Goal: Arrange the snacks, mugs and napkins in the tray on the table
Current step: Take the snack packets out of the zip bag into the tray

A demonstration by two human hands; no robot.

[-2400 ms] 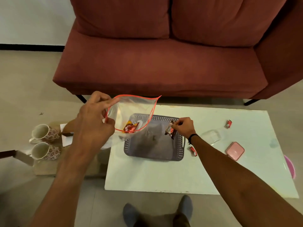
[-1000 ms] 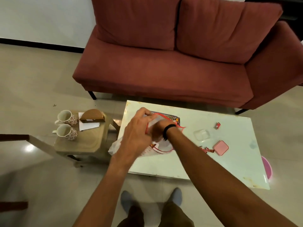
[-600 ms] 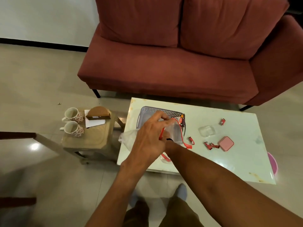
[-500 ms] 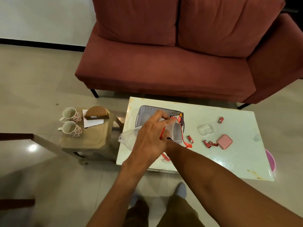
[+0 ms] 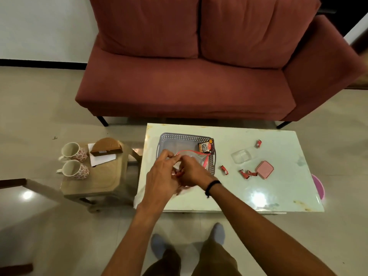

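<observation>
Single head-worn view, steeply downward from standing height over table [image 5: 258, 196], facing sofa [image 5: 189, 86]

A home living room: red sofa [image 5: 185, 62], low white table [image 5: 258, 188], tiled floor [image 5: 39, 108].

The grey perforated tray [image 5: 185, 137] lies flat on the table's left part. A snack packet [image 5: 205, 147] leans in the tray's far right corner. Two floral mugs [image 5: 74, 152] and white napkins [image 5: 101, 159] sit left of the tray, well apart, on a stool.
</observation>
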